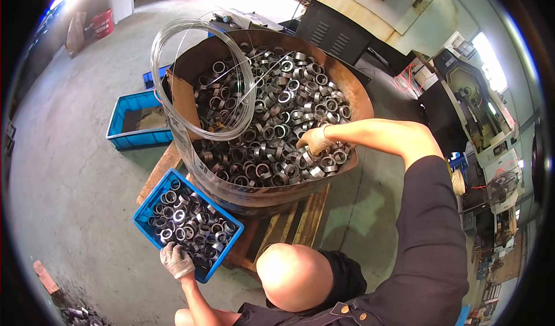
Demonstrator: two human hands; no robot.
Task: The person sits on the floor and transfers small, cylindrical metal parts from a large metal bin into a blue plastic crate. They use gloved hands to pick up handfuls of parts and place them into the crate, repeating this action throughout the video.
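Observation:
My right hand (317, 140), in a pale glove, reaches over the rim of a large rusty metal bin (355, 97). Its curled fingers are down among a heap of metal rings (269, 132); what they hold, if anything, is hidden. Below and to the left, a blue plastic crate (147, 233) contains more metal rings (202, 228). My left hand (177, 260), also gloved, is bent over the crate's near left rim, fingertips beside the rings inside.
A big coil of wire (157, 74) hangs over the bin's left side, near a piece of cardboard (184, 100). The bin stands on a wooden pallet (309, 219). Another blue crate (118, 121) sits on the floor to the left. Machines (381, 5) stand behind and to the right.

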